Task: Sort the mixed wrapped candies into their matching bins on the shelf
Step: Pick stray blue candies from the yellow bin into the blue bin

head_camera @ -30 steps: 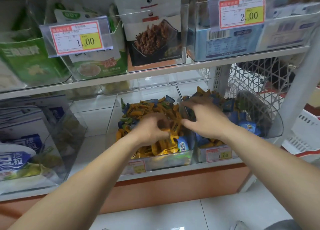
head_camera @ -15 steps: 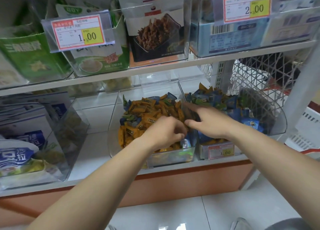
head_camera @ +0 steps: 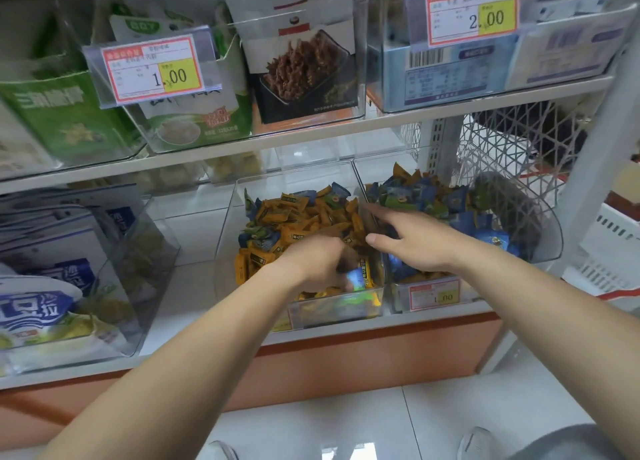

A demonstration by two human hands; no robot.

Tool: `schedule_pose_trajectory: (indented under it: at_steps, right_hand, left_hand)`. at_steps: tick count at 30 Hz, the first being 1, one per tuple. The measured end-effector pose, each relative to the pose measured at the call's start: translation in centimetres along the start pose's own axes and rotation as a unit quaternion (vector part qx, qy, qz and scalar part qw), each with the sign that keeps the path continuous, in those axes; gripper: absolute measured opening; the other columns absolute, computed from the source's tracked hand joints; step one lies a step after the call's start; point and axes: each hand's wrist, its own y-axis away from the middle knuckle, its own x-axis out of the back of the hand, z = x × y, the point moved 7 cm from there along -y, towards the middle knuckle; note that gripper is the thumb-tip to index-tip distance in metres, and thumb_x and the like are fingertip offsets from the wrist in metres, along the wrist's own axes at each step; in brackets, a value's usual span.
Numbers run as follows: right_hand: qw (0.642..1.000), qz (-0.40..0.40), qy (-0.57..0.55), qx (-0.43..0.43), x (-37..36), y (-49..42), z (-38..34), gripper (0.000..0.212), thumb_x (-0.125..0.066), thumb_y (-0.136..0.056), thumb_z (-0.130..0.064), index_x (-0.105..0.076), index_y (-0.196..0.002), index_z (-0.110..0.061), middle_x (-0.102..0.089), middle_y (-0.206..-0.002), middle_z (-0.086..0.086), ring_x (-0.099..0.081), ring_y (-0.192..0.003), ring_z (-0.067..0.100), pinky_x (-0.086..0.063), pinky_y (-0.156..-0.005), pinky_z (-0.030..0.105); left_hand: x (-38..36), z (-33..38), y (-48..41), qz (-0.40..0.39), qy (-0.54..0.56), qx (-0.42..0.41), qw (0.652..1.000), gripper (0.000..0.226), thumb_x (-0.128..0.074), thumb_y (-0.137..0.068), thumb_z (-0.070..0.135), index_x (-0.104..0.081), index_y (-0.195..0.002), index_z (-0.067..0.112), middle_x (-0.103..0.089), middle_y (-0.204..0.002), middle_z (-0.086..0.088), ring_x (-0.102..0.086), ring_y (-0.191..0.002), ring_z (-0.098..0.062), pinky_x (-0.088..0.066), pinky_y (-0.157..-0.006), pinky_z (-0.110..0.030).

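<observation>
Two clear bins stand side by side on the lower shelf. The left bin holds mostly orange candies with a few blue ones mixed in. The right bin holds mostly blue candies with some orange ones. My left hand reaches down into the left bin's front, fingers curled round a blue candy, which is blurred. My right hand hovers over the wall between the bins, index finger stretched toward the orange pile, thumb out, holding nothing.
Price tags hang on the bin fronts. The shelf above sits low over the bins and carries snack packets and boxes. Another clear bin of bagged goods stands to the left. A white mesh panel and a post close off the right side.
My left hand has shifted right and forward in the left bin and curled up by the blue candy. My right hand has drawn back from the orange pile, its index finger still pointing.
</observation>
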Motion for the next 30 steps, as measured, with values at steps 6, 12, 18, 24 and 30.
schedule_pose_trajectory:
  at_steps: [6, 12, 18, 24, 30]
  right_hand:
    - [0.991, 0.125, 0.037, 0.031, 2.9, 1.1, -2.1, 0.048, -0.058, -0.095, -0.045, -0.055, -0.140, -0.029, -0.055, -0.142, 0.001, -0.045, -0.133, 0.023, -0.041, -0.105, 0.038]
    - [0.987, 0.107, -0.110, 0.053, 2.6, 1.6, -4.9, 0.039, -0.057, -0.096, -0.042, -0.063, -0.131, -0.025, -0.067, -0.128, -0.008, -0.059, -0.119, 0.009, -0.047, -0.093, 0.028]
    - [0.968, 0.235, -0.083, 0.005, 6.0, 2.2, -1.5, 0.030, -0.064, -0.093, -0.029, -0.066, -0.123, -0.023, -0.070, -0.119, -0.001, -0.063, -0.107, 0.017, -0.046, -0.085, 0.027]
    - [0.979, 0.120, 0.164, -0.022, 3.1, 1.6, 1.1, 0.032, -0.057, -0.096, -0.027, -0.066, -0.127, -0.029, -0.059, -0.129, 0.004, -0.057, -0.114, 0.029, -0.052, -0.086, 0.040]
    - [0.979, 0.004, 0.199, -0.034, 2.2, 1.7, 1.1, 0.046, -0.045, -0.097, -0.055, -0.060, -0.131, -0.028, -0.068, -0.112, 0.003, -0.062, -0.098, 0.026, -0.048, -0.069, 0.031]
  left_hand:
    - [2.6, -2.3, 3.1, 0.174, 0.280, 0.036, 0.944, 0.030, -0.085, -0.073, 0.028, -0.061, -0.090, 0.028, -0.065, -0.088, 0.008, -0.061, -0.081, -0.012, -0.046, -0.064, -0.023]
    - [4.8, -1.6, 4.3, 0.266, 0.485, 0.034, 0.832, 0.030, -0.081, -0.080, 0.023, -0.068, -0.107, 0.022, -0.070, -0.105, 0.002, -0.070, -0.092, -0.018, -0.060, -0.081, -0.037]
    - [1.6, 0.0, 3.9, 0.139, 0.371, 0.019, 0.918, 0.032, -0.077, -0.081, 0.036, -0.063, -0.107, 0.025, -0.068, -0.102, 0.010, -0.066, -0.094, -0.011, -0.054, -0.083, -0.029]
    - [-3.2, 2.1, 3.7, -0.016, 0.017, -0.010, 1.000, 0.061, -0.069, -0.081, 0.047, -0.051, -0.137, 0.028, -0.049, -0.124, 0.004, -0.053, -0.108, -0.018, -0.051, -0.087, -0.036]
    - [-2.8, 0.4, 4.6, 0.012, 0.115, -0.016, 0.993, 0.029, -0.073, -0.082, 0.034, -0.059, -0.108, 0.031, -0.058, -0.107, 0.011, -0.055, -0.095, -0.009, -0.045, -0.077, -0.028]
